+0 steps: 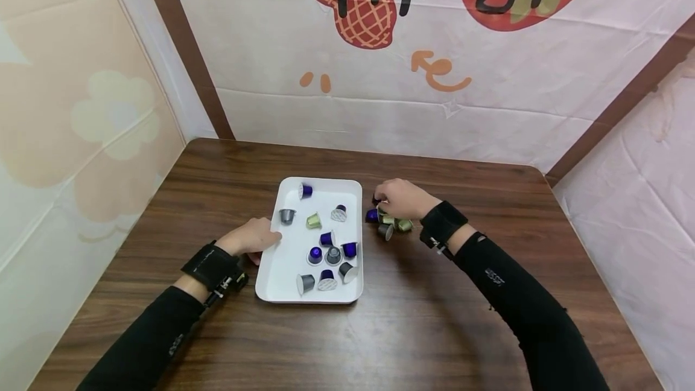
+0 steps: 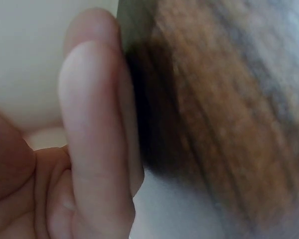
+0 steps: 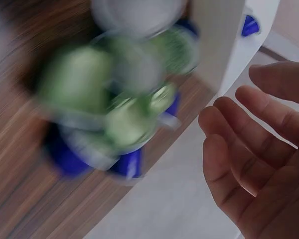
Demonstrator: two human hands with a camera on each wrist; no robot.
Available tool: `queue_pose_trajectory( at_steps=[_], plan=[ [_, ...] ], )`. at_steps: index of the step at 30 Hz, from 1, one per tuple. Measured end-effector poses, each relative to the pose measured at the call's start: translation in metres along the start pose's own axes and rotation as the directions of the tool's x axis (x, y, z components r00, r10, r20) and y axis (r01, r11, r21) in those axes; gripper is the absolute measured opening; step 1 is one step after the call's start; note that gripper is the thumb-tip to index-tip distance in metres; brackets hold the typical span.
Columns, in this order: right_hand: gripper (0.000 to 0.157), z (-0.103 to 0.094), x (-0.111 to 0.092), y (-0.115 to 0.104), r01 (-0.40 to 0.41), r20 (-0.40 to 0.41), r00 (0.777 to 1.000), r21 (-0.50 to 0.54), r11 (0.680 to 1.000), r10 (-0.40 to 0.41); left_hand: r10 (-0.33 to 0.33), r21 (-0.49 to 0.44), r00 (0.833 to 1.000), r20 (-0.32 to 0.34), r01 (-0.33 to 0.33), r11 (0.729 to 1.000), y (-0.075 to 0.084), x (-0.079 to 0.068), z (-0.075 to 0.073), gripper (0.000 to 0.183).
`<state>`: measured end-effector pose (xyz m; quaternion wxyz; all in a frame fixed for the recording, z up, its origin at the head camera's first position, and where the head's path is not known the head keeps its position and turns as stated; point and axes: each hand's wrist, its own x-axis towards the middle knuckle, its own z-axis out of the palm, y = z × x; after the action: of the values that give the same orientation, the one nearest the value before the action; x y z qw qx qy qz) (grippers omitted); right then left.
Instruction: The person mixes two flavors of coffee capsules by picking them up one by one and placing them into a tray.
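Note:
A white tray (image 1: 290, 264) lies on the table, with several purple, blue, grey and green coffee capsules scattered in it. My left hand (image 1: 251, 238) grips the tray's left edge, thumb over the rim and the other fingers below it. In the left wrist view its fingers (image 2: 97, 114) lie along the pale tray, close to the wood. My right hand (image 1: 407, 199) is over a small heap of coffee capsules (image 1: 404, 225) just right of the tray. In the right wrist view, its slightly bent fingers (image 3: 222, 164) hold nothing, beside blurred green capsules (image 3: 77, 79) and blue ones.
The brown wooden table (image 1: 434, 330) reaches back to a printed cloth wall (image 1: 260, 113). Another cloth wall (image 1: 98, 155) stands along the left side. The tray's raised right rim (image 1: 362, 240) lies between its capsules and the heap.

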<state>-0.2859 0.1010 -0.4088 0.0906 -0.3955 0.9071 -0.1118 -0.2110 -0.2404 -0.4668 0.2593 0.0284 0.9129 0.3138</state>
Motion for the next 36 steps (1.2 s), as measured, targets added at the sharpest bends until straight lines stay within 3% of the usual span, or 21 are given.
queue_pose_trajectory(
  at_steps=[7, 11, 18, 28, 36],
  plan=[
    [0.023, -0.001, -0.032, 0.019, -0.032, 0.021, 0.999, 0.016, 0.999, 0.032, -0.01, 0.024, 1.0, 0.004, 0.01, 1.0, -0.001, 0.0, 0.0, 0.029],
    [0.016, 0.002, -0.04, 0.022, -0.038, 0.033, 0.999, 0.008, 0.999, 0.038, 0.018, 0.009, 1.0, 0.009, -0.018, 1.0, -0.002, 0.0, -0.001, 0.029],
    [0.007, 0.011, -0.046, 0.022, -0.09, 0.05, 0.995, 0.019, 0.996, 0.089, 0.035, 0.004, 0.999, 0.0, -0.035, 0.999, -0.001, 0.0, -0.001, 0.029],
    [0.022, 0.026, -0.051, 0.02, -0.121, 0.086, 0.989, -0.042, 0.992, 0.124, 0.005, -0.005, 1.0, -0.005, -0.005, 1.0, -0.002, 0.001, 0.002, 0.026],
    [0.025, 0.034, -0.051, 0.021, -0.117, 0.067, 0.991, -0.018, 0.993, 0.117, 0.017, -0.009, 1.0, -0.007, -0.017, 1.0, -0.001, 0.0, 0.002, 0.026]
  ],
)
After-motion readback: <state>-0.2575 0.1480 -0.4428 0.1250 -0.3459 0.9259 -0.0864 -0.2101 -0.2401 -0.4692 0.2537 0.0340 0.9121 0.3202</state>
